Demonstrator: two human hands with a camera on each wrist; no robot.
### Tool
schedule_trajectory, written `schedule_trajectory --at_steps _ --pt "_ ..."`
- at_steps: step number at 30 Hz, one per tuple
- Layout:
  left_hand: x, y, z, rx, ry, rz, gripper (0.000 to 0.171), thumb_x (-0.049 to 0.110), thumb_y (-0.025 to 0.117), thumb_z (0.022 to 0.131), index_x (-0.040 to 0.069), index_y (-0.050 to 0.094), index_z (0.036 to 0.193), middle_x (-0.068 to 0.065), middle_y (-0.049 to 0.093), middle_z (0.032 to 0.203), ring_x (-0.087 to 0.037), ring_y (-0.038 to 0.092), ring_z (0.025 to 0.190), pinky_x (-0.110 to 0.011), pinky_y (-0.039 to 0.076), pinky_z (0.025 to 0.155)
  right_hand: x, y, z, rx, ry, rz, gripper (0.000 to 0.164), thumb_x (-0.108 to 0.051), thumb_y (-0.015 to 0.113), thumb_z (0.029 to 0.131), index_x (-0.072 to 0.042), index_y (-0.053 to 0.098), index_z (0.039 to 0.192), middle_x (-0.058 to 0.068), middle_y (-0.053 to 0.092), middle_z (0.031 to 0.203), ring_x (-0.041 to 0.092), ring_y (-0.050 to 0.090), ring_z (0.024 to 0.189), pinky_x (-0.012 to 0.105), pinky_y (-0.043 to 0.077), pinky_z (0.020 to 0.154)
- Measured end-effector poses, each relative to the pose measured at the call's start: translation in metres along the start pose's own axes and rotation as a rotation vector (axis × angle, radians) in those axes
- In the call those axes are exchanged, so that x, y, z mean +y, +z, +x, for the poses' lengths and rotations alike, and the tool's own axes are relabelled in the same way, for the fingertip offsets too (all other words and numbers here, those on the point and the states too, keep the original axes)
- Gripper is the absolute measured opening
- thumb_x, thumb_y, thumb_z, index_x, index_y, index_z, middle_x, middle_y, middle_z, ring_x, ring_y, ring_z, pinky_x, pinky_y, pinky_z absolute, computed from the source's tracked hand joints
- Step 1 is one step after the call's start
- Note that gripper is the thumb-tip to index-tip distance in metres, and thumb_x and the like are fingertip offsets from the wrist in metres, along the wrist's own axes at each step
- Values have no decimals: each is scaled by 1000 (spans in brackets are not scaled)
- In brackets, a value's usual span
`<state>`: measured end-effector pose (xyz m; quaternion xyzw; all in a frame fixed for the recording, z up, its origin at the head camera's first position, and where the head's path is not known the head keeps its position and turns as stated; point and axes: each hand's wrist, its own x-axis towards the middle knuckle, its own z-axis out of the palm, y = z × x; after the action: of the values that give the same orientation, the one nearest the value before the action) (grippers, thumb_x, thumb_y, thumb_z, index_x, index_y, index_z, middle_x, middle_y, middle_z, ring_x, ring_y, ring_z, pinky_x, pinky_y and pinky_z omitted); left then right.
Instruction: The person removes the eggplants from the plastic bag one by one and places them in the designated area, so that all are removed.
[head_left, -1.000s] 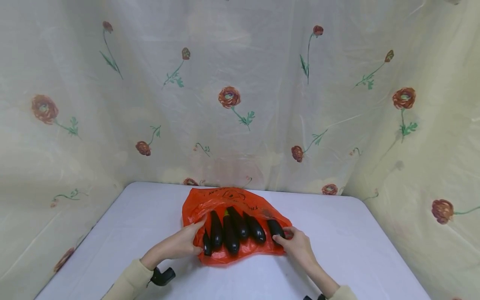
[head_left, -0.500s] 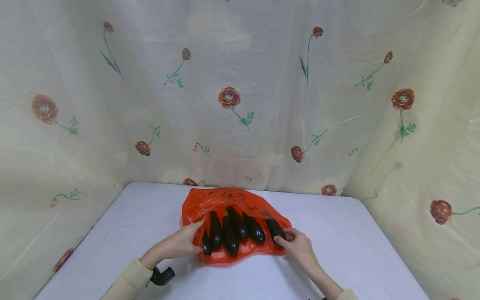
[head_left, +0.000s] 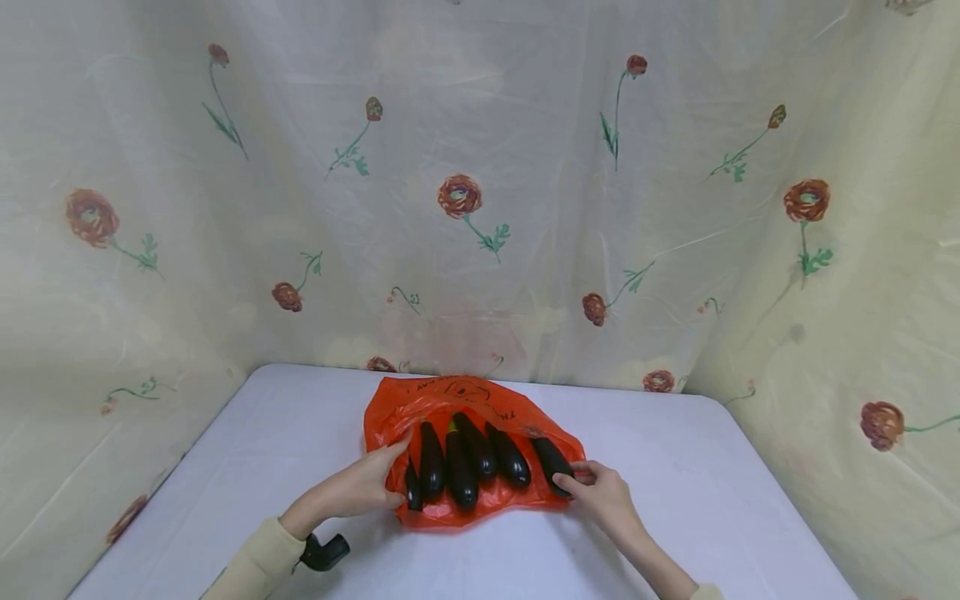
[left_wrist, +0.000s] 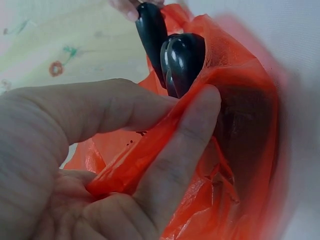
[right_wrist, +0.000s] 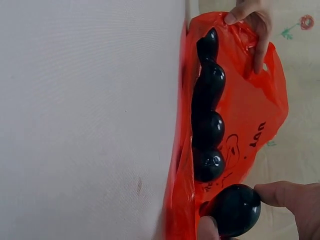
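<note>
End eggplant (right_wrist: pixel 240 210): likely firm, slippery; we'd grab mid-body
Right fingers (right_wrist: pixel 275 192): eggplant-wide, pinching it
Bag (head_left: pixel 465 396): flimsy, left fingers (left_wrist: pixel 195 120) nearly together, pinching its edge

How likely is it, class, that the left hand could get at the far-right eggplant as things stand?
Probably not: the left hand pinches the red bag, other eggplants lie between, and the right hand holds the far-right eggplant.

Relative to 1.0 s earlier, the bare right hand (head_left: pixel 607 500) has shifted slightly rightward, together with the near end of the glossy, black, elongated eggplant (head_left: pixel 553 467) in its pinch; less of the beige fabric right sleeve (head_left: pixel 707 592) shows at the head view's lower edge.
</note>
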<state>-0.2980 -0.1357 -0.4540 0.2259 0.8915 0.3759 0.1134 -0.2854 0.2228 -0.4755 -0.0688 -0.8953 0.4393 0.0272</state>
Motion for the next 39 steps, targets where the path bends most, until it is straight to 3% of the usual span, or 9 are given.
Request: schedule_trajectory --at_steps 20,34,39 --pt "-3 3 1 0 -11 13 88 4 72 77 -5 24 150 -23 32 153 -31 44 127 -59 39 105 2 -12 -4 -93 125 160 54 -31 72 83 7 61 120 13 69 98 18 65 74 35 58 74" --pt "-2 1 3 -7 10 9 87 3 72 77 -6 24 149 -24 33 152 -31 45 127 -58 39 105 -1 -19 -10 -95 138 166 55 -33 73 83 6 61 120 10 70 97 15 63 73 33 58 74" --pt "-1 2 2 -15 -12 -1 87 3 72 78 -5 23 150 -23 32 153 -32 44 128 -59 38 105 1 -19 -15 -87 144 167 54 -32 74 83 5 62 119 10 71 95 15 65 72 33 59 74"
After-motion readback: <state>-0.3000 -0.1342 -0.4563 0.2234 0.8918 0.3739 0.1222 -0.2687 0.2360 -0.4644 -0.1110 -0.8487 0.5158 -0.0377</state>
